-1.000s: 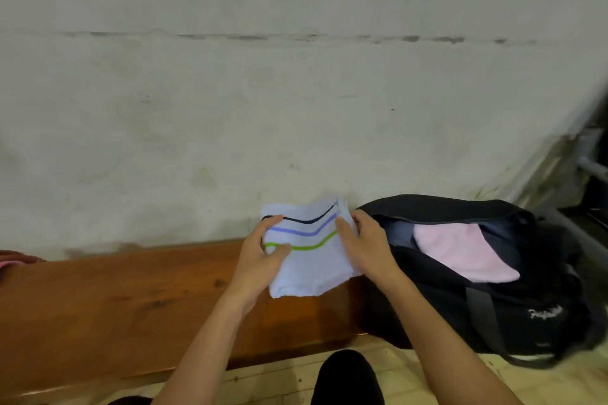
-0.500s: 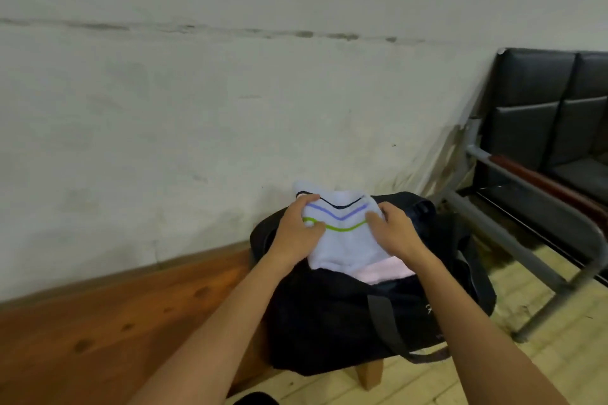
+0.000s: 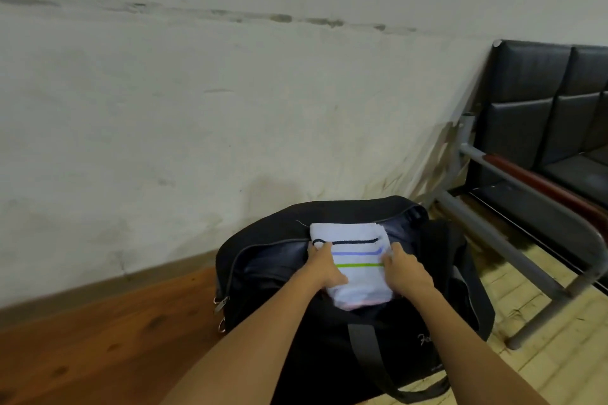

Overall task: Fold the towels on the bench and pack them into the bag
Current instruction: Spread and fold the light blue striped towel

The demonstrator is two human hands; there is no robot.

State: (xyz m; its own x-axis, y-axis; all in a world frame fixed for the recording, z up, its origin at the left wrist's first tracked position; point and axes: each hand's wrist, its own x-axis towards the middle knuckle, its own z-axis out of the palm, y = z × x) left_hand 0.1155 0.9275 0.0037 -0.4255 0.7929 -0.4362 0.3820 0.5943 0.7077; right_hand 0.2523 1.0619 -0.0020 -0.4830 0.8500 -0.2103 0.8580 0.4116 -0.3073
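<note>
Your left hand [image 3: 324, 268] and right hand [image 3: 405, 273] lie on the folded white striped towel [image 3: 357, 260], fingers curled over its left and right edges, both forearms reaching in from the lower frame. The towel sits in the open mouth of the black duffel bag [image 3: 273, 260], centre frame, on the wooden bench [image 3: 98, 339]. White script on the bag's front is too blurred to read.

You have a soft terry-cloth towel [image 3: 353, 260] in the matt black woven-fabric bag [image 3: 329, 339], whose zip pulls are shiny metal. Lower left, the bench [image 3: 98, 339] is smooth varnished wood. At right, the seats [image 3: 539, 108] look like glossy black leather on matt grey metal tubing.
</note>
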